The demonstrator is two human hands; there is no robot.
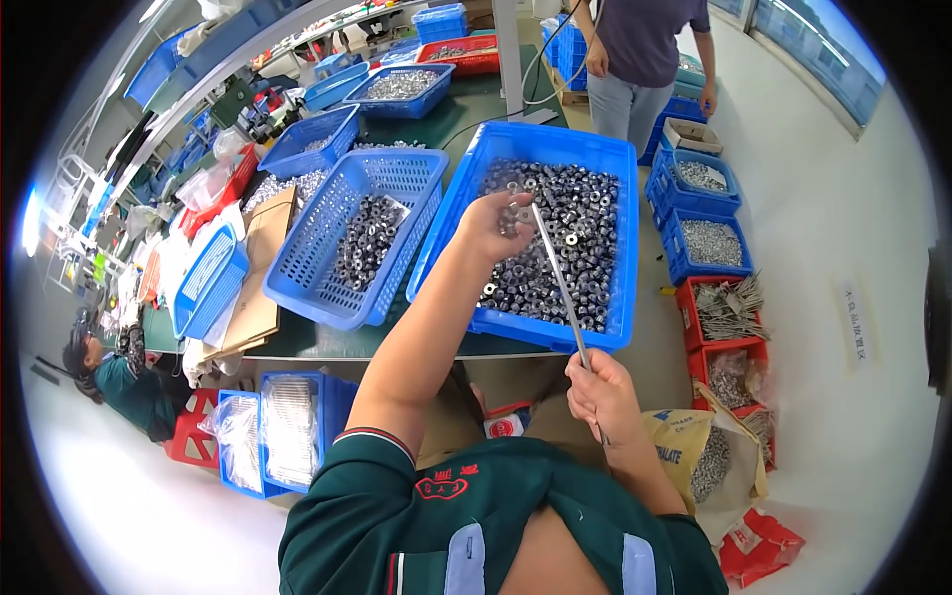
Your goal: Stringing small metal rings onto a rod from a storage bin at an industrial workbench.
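My left hand (490,230) is over the large blue bin (623,297), its fingers curled round a few small ringlike metal parts (520,204). In my right hand (603,399), closed near the front edge of the bin, is a slim silver metal rod (563,283). The rod slants up and to the left, and its far end comes close to my left fingertips. Whether it touches the parts there I cannot tell. Many small dark and silver round metal parts (580,248), some with a hole in the middle, fill the bin below.
Left of the bin stands a perforated blue basket (297,283) with more dark parts. Cardboard (260,288) lies beside it on the green table (342,342). Blue crates (716,248) and red crates (694,327) line the right side. A person (645,59) stands beyond the bin; another person (134,387) is at left.
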